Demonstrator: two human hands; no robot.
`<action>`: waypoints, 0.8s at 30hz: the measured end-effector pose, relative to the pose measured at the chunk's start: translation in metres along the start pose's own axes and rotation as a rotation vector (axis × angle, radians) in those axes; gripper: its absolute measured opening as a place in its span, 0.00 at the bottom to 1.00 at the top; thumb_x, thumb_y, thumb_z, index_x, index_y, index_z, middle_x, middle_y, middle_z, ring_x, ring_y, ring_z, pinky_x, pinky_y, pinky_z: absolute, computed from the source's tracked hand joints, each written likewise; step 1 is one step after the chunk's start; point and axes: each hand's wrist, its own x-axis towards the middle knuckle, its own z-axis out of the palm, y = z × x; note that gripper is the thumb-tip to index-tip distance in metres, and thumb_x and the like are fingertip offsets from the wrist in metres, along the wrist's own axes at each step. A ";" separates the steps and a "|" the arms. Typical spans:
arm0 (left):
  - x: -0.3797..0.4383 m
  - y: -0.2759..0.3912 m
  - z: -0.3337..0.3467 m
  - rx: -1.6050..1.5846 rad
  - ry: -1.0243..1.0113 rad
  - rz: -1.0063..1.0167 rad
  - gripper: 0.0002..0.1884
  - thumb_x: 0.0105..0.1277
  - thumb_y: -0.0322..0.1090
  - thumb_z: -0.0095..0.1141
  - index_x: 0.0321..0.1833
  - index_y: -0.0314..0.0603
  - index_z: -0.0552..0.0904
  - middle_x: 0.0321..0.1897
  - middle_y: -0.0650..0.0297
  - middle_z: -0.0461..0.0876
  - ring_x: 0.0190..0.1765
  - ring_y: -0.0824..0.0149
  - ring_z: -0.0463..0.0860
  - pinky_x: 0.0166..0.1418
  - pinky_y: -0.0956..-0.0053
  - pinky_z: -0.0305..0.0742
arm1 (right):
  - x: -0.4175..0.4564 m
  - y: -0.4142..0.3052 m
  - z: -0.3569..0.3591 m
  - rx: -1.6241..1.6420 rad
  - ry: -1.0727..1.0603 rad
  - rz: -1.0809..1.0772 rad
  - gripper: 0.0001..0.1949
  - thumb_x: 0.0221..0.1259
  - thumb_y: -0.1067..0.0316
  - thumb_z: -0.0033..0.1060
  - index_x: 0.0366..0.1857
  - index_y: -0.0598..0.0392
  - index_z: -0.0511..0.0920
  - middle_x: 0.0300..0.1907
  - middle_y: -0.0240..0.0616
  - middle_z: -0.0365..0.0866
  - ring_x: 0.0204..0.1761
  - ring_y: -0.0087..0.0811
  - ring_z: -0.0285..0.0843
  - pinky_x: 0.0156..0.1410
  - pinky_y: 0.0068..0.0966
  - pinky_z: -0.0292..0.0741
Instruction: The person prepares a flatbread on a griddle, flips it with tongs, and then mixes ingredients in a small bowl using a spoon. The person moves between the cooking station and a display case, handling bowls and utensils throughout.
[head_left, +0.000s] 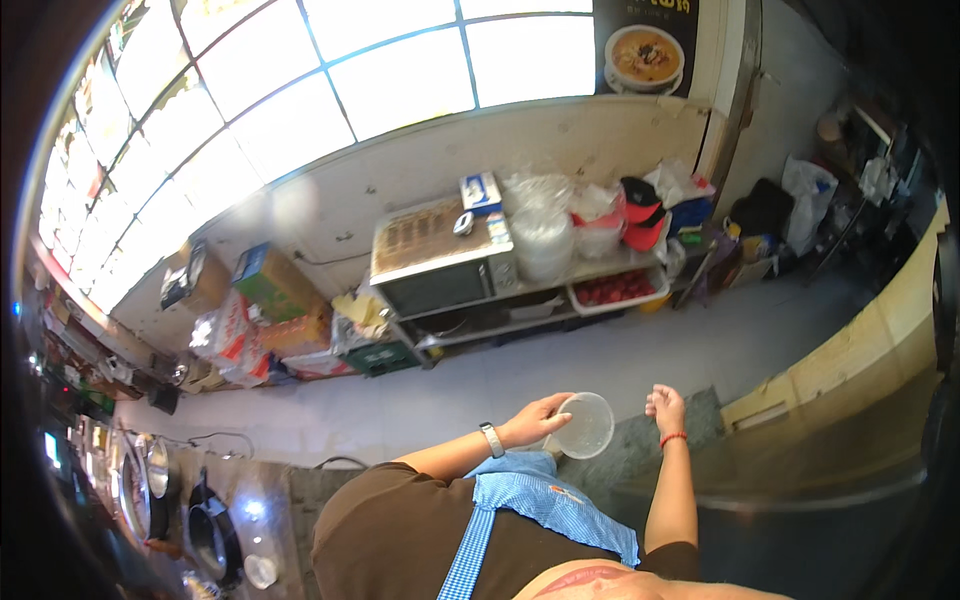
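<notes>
My left hand (536, 421), with a pale-banded watch at the wrist, reaches in from the left and grips the near-left rim of a clear round plastic container or lid (588, 426); its thumb lies over the edge. Whether anything is inside cannot be told. To the right, apart from the container, my right hand (664, 405) is raised with its fingers curled and nothing visible in them. A red bracelet circles that wrist. A blue checked apron (551, 499) hangs below the hands.
Beyond a strip of floor, a metal shelf unit (551, 281) holds a microwave oven (442, 281), stacked clear plastic containers (541, 244) and a white tray of red items (615, 291). Cardboard boxes (277, 281) and a green crate (381, 358) stand left of it. A dark pan (212, 536) is at lower left.
</notes>
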 end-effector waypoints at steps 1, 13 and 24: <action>0.036 -0.003 0.002 0.030 -0.011 0.052 0.27 0.66 0.44 0.48 0.65 0.39 0.65 0.54 0.55 0.74 0.53 0.66 0.75 0.56 0.70 0.70 | 0.025 -0.002 -0.013 0.008 0.007 -0.033 0.08 0.63 0.71 0.51 0.43 0.61 0.72 0.24 0.36 0.77 0.20 0.22 0.72 0.25 0.19 0.73; 0.359 0.057 0.010 -0.728 -0.234 -0.286 0.27 0.68 0.55 0.41 0.65 0.50 0.66 0.34 0.71 0.68 0.35 0.76 0.72 0.44 0.75 0.72 | 0.155 0.041 -0.290 0.002 0.801 0.257 0.05 0.57 0.67 0.55 0.30 0.56 0.76 0.16 0.31 0.72 0.13 0.19 0.61 0.16 0.18 0.51; 0.545 0.018 0.068 -0.874 0.125 -0.492 0.25 0.63 0.56 0.49 0.56 0.47 0.69 0.33 0.67 0.71 0.30 0.73 0.74 0.42 0.74 0.74 | 0.345 0.154 -0.376 -0.344 0.041 0.358 0.04 0.53 0.70 0.55 0.33 0.52 0.77 0.20 0.35 0.75 0.18 0.25 0.71 0.18 0.22 0.65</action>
